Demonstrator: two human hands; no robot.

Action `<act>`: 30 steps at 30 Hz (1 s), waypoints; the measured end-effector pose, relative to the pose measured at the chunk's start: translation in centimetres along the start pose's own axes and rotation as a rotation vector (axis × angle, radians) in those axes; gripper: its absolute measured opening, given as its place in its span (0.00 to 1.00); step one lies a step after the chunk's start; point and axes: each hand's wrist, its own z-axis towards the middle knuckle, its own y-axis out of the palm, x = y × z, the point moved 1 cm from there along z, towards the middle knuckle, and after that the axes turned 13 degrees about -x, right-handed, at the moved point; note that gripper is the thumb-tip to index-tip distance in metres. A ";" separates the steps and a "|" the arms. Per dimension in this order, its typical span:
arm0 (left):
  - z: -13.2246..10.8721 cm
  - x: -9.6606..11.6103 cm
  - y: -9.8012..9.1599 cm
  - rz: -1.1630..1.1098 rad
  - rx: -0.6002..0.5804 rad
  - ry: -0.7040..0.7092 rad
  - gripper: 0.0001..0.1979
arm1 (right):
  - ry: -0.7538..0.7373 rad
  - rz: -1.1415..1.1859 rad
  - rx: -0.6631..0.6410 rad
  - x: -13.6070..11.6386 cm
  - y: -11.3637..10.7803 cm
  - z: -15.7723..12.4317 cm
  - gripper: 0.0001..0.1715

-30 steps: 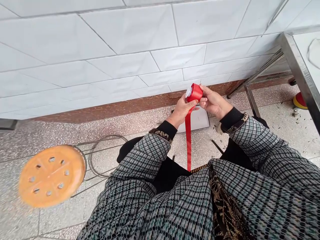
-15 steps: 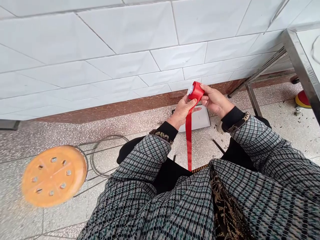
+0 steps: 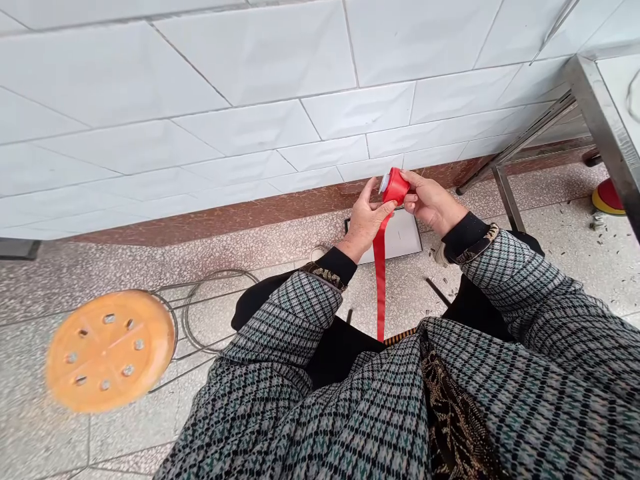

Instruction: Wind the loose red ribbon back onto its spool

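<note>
A red ribbon roll point(image 3: 395, 186) with a white core is held up in front of the tiled wall. My right hand point(image 3: 431, 202) grips the roll from the right, fingers wrapped round it. My left hand point(image 3: 366, 220) touches the roll's left side, thumb on the ribbon and forefinger raised. A loose red ribbon tail point(image 3: 380, 280) hangs straight down from the roll to my lap. Both arms wear checked sleeves with patterned black cuffs.
An orange round stool seat point(image 3: 109, 349) with holes stands on the floor at left, on a wire frame point(image 3: 215, 310). A white flat board point(image 3: 400, 237) lies on the floor under the hands. A steel table point(image 3: 600, 120) with legs stands at right, a red-and-yellow object point(image 3: 609, 197) beneath it.
The roll and both hands have shifted slightly right and up. My left forefinger has lifted off the roll. The ribbon tail still hangs down.
</note>
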 end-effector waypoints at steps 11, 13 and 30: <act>0.0 -0.1 -0.2 -0.108 -0.181 -0.025 0.34 | 0.132 0.015 -0.085 -0.8 -0.2 -0.5 0.09; 0.0 -0.3 -0.3 -0.151 -0.184 -0.034 0.35 | 0.129 -0.012 -0.116 -0.7 -0.2 -0.6 0.09; -0.1 0.1 -0.4 -0.055 -0.164 -0.010 0.34 | 0.076 0.075 -0.061 -0.1 -0.5 -0.1 0.07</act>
